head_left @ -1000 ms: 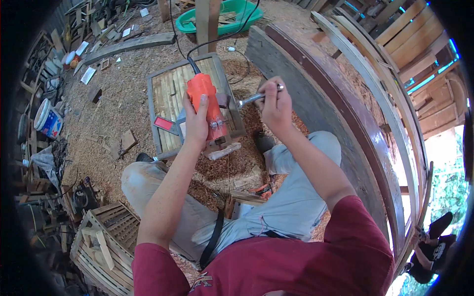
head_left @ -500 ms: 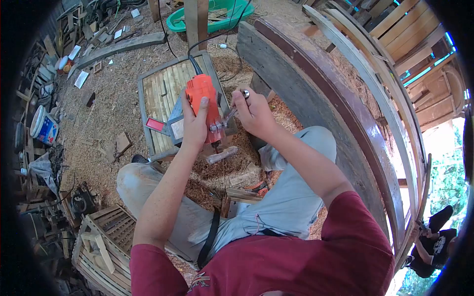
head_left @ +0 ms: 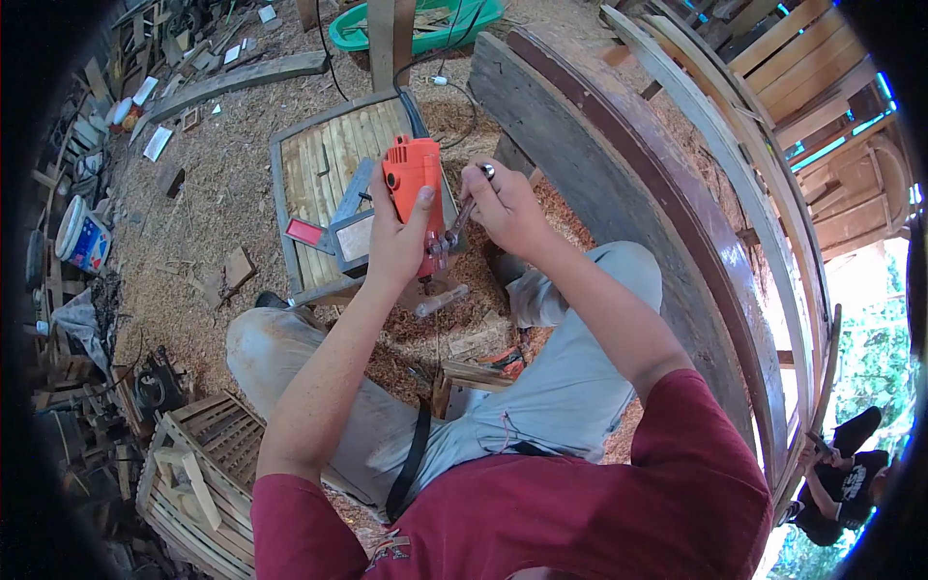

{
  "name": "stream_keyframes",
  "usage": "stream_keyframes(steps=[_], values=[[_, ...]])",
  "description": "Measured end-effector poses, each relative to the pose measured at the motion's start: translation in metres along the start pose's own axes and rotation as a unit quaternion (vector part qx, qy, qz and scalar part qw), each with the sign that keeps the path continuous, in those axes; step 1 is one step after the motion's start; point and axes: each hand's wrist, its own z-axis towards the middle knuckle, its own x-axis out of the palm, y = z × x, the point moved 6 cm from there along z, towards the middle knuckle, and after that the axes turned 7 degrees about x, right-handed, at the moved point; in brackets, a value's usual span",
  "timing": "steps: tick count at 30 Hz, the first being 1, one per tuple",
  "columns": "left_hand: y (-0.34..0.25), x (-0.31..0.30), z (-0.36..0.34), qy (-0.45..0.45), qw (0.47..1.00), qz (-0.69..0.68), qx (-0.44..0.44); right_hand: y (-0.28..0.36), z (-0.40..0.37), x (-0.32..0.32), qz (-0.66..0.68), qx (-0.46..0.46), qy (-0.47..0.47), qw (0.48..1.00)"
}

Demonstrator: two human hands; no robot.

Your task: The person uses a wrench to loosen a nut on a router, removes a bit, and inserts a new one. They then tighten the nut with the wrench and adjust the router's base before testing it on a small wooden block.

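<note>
Your left hand (head_left: 398, 246) grasps the orange power tool (head_left: 416, 164), likely heavy, stiff and smooth, so best held round its thick body, while your right hand (head_left: 505, 215), just beside it, clenches a slim, hard metal wrench (head_left: 460, 224) near one end.

The floor (head_left: 227, 193) is covered with shavings (head_left: 232, 145); planking (head_left: 804, 48) is located at upper right; daylight (head_left: 865, 285) is admitted at right edge.

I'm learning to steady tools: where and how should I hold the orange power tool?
Grip the power tool around its long body, probably from the left, as the left hand does: that shape suits wrapping, and the wrench is at its right.
</note>
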Motion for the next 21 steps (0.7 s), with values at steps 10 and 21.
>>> stream_keyframes(steps=[10, 21], values=[[-0.004, -0.001, -0.003, 0.002, 1.000, 0.025, -0.014, -0.009, -0.005, 0.005, 0.036, 0.036, -0.003, 0.999], [0.009, -0.004, -0.005, 0.000, 1.000, 0.028, 0.004, 0.011, -0.014, 0.014, -0.080, 0.023, -0.027, 0.996]])
